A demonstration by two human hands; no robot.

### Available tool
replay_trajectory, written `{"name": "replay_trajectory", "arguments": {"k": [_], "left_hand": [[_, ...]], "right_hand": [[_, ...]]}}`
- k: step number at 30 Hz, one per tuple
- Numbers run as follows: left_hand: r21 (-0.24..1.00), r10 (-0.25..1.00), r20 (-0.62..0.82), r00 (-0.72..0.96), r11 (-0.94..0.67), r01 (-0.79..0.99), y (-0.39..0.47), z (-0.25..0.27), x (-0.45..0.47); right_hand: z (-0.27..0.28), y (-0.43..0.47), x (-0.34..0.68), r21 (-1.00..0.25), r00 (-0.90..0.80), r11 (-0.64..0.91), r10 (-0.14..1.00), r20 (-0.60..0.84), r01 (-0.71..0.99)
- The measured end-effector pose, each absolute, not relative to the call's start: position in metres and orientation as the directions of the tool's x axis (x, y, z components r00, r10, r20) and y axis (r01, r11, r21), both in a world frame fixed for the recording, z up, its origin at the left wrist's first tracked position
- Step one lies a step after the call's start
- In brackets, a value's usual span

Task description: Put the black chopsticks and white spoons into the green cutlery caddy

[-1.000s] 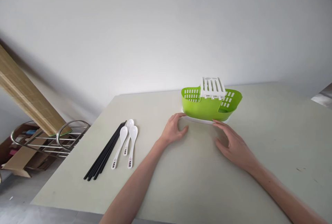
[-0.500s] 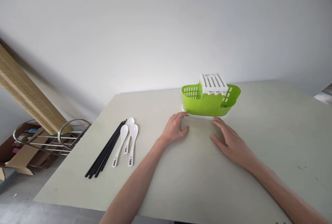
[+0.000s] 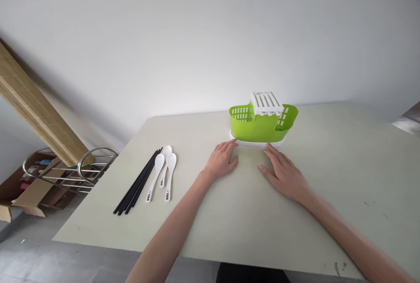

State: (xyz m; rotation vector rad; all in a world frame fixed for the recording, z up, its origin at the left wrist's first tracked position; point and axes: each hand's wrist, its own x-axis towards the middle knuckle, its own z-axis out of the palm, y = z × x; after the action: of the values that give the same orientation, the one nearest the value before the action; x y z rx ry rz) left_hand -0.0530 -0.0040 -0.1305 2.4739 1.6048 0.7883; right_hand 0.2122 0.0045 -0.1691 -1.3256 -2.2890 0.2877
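A green plastic utensil holder point(image 3: 252, 130) with a white slotted top piece point(image 3: 267, 103) stands on a white base tray point(image 3: 259, 144) towards the back of the table. My left hand point(image 3: 221, 159) lies on the tabletop with its fingertips at the tray's front left edge. On the other side, my right hand point(image 3: 284, 171) rests with fingers spread, its fingertips at the front of the tray. Neither hand holds anything. Left of my left arm lie several black chopsticks point(image 3: 138, 184) in a loose bundle. Beside them are three white spoons point(image 3: 171, 169).
The pale table point(image 3: 223, 217) meets a white wall point(image 3: 183, 47) at its back. To the left on the floor are a metal rack point(image 3: 85, 170), an open cardboard box point(image 3: 31, 195) and a leaning tan board point(image 3: 36, 103).
The view has shifted slightly, showing more of the table's front edge. My right hand sits a little further left, and its fingers stay by the tray.
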Motion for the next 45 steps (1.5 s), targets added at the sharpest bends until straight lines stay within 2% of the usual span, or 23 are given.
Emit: {"name": "replay_trajectory", "arguments": {"k": [4, 9, 11, 14, 18, 22, 28, 35, 45], "left_hand": [[0.272, 0.881, 0.377, 0.285, -0.4, 0.875, -0.022, -0.131, -0.048], [0.205, 0.847, 0.392, 0.36, -0.462, 0.863, -0.057, -0.108, -0.071], [0.201, 0.85, 0.436, 0.296, -0.412, 0.889, -0.071, -0.093, -0.096], [0.174, 0.878, 0.455, 0.15, -0.253, 0.952, -0.095, -0.078, -0.143], [0.129, 0.955, 0.295, -0.02, -0.02, 0.991, -0.125, -0.077, -0.199], [0.117, 0.989, 0.128, -0.07, 0.055, 0.992, -0.142, -0.09, -0.228], [0.128, 0.998, 0.048, -0.035, 0.028, 0.991, -0.137, -0.103, -0.23], [0.132, 0.989, 0.096, 0.116, -0.128, 0.983, -0.121, -0.114, -0.204], [0.182, 0.956, 0.069, 0.286, -0.294, 0.938, -0.089, -0.125, -0.09]], "right_hand": [[-0.166, 0.001, 0.213, -0.425, -0.398, 0.485, 0.874, 0.28, 0.765], [-0.163, -0.004, 0.215, -0.466, -0.369, 0.45, 0.893, 0.259, 0.762], [-0.165, -0.005, 0.217, -0.479, -0.365, 0.452, 0.891, 0.269, 0.752], [-0.169, -0.003, 0.219, -0.495, -0.361, 0.461, 0.887, 0.289, 0.737], [-0.175, -0.001, 0.219, -0.518, -0.345, 0.449, 0.893, 0.289, 0.729], [-0.178, 0.001, 0.219, -0.535, -0.341, 0.45, 0.892, 0.295, 0.714], [-0.182, 0.004, 0.219, -0.548, -0.339, 0.478, 0.877, 0.34, 0.687], [-0.183, 0.006, 0.218, -0.584, -0.313, 0.475, 0.878, 0.362, 0.658], [-0.173, 0.006, 0.218, -0.739, -0.214, 0.412, 0.911, 0.353, 0.533]]}}
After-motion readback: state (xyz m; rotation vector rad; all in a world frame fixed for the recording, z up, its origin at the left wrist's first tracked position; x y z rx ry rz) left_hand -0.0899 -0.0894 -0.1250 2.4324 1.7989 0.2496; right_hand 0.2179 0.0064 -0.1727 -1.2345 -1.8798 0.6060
